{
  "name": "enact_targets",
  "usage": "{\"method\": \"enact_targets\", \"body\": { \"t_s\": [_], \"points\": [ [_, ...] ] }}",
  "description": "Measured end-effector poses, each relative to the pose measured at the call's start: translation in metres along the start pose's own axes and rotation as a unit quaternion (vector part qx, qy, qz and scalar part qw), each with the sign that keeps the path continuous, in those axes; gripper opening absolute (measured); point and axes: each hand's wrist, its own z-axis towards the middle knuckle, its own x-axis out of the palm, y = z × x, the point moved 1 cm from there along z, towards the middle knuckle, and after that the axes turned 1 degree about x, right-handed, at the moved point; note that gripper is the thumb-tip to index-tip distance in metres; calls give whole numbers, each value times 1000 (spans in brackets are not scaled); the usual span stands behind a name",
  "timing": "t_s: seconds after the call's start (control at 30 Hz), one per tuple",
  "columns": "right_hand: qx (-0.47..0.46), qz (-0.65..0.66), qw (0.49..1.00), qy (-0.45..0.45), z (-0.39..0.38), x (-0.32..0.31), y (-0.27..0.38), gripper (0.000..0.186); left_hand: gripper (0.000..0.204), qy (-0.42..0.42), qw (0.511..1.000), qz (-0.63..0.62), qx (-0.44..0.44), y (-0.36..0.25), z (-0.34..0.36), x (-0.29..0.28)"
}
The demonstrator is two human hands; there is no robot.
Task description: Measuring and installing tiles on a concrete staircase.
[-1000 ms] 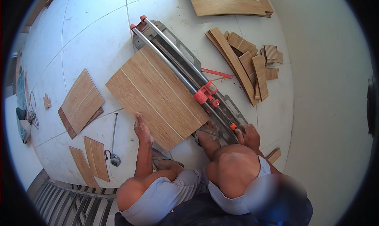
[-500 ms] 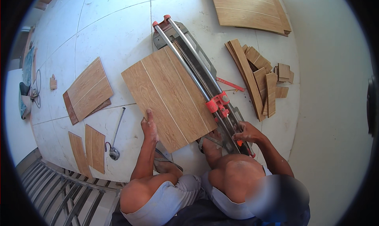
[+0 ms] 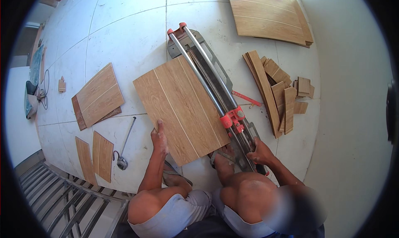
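Note:
A large wood-look tile [image 3: 178, 109] with pale lines lies in a manual tile cutter [image 3: 208, 84], its right part under the two steel rails. My left hand [image 3: 160, 140] holds the tile's near left edge, thumb on top. My right hand [image 3: 261, 151] is closed round the near end of the cutter, around its handle; the fingers partly hide what they grip. The red carriage [image 3: 232, 116] sits on the rails just beyond this hand. One sandalled foot [image 3: 224, 161] rests against the near end of the cutter.
Cut tile strips [image 3: 274, 92] are piled at right, near a red marker-like stick [image 3: 246, 98]. Large tiles [image 3: 270, 13] are stacked far right. More tile pieces [image 3: 99, 94] and a tape measure [image 3: 121, 162] lie at left. A metal railing [image 3: 62, 196] stands near left.
The whole view has shifted slightly, so things sit lower and further right. My right hand now covers the orange part seen before. The tile and carriage look unmoved on the cutter.

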Motion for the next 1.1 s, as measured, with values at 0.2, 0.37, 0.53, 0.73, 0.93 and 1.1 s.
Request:
{"method": "enact_targets", "body": {
  "t_s": [0.2,0.37,0.53,0.73,0.93,1.1],
  "points": [
    [-100,-181,955,-211,-25,29,4,56,67,-5,1000,9,14,6,7,-1],
    [-13,-220,966,-135,-73,11,26,40,67,4,999,30,18,5,6,3],
    [103,-155,981,51,-115,2,-16,41,69,18,1000,6,-19,-5,-3,26],
    [95,-162,981,53,-135,-2,-28,40,73,19,999,-26,-24,10,-5,46],
    [108,-196,974,41,-121,31,-93,48,79,57,997,-6,-50,35,15,41],
    [135,-247,959,36,-113,27,-56,46,78,76,996,5,-56,20,11,39]
  ]
}}
